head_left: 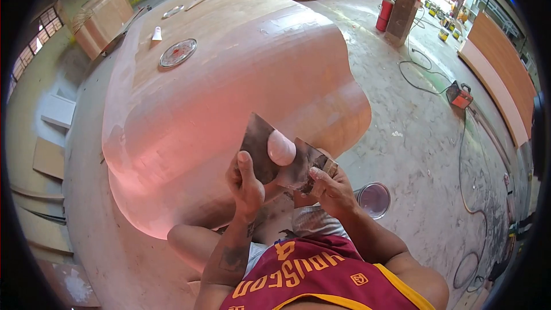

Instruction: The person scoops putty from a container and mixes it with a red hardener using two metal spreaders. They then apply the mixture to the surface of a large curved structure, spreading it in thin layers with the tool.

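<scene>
As 2 hands (248, 185) (335, 191) hold 2 plates (256, 144) (304, 163), 1 lump (281, 148)

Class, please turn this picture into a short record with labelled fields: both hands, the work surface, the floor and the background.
Left hand: grips a dark flat plate
On the plate: a lump of pink putty
Right hand: grips a smeared spreader
Work surface: large curved form, partly coated pink
Resting on the form: round lid, white tube
Floor: open tin beside the right arm in view
Background: red cylinder next to a post
</scene>
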The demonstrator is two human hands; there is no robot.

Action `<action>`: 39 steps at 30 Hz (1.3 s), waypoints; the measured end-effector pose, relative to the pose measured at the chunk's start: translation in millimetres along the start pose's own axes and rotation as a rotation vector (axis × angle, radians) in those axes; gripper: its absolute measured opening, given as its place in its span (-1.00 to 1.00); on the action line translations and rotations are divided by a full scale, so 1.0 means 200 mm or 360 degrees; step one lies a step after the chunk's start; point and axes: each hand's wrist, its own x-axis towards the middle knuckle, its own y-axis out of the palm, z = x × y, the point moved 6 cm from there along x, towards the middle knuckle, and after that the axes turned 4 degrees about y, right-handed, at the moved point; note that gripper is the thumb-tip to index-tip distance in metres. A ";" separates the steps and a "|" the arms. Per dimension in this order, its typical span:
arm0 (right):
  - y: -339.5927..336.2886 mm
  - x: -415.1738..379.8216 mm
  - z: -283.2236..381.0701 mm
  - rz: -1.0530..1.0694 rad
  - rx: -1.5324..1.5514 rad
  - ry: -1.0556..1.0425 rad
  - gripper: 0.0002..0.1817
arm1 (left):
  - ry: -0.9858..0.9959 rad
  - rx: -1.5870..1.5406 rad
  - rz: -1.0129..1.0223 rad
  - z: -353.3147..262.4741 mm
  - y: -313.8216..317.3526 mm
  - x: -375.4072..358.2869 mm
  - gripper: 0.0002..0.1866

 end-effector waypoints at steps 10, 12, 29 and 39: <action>-0.08 0.16 0.05 0.0129 0.0309 0.0061 -0.67 | 0.0228 0.0858 0.0615 -0.12 0.22 -0.03 -0.61; -0.12 0.21 0.10 0.0107 0.0344 0.0085 -0.66 | 0.0268 0.0843 0.0660 -0.07 0.23 -0.04 -0.62; -0.03 1.54 1.74 -0.0152 -0.2365 -0.0845 -0.54 | -0.0550 0.0857 0.0271 0.26 0.15 -0.10 -0.41; -0.22 2.07 1.54 0.0123 -0.3127 -0.1375 -0.61 | -0.0670 0.0892 0.0258 0.38 0.20 -0.11 -0.39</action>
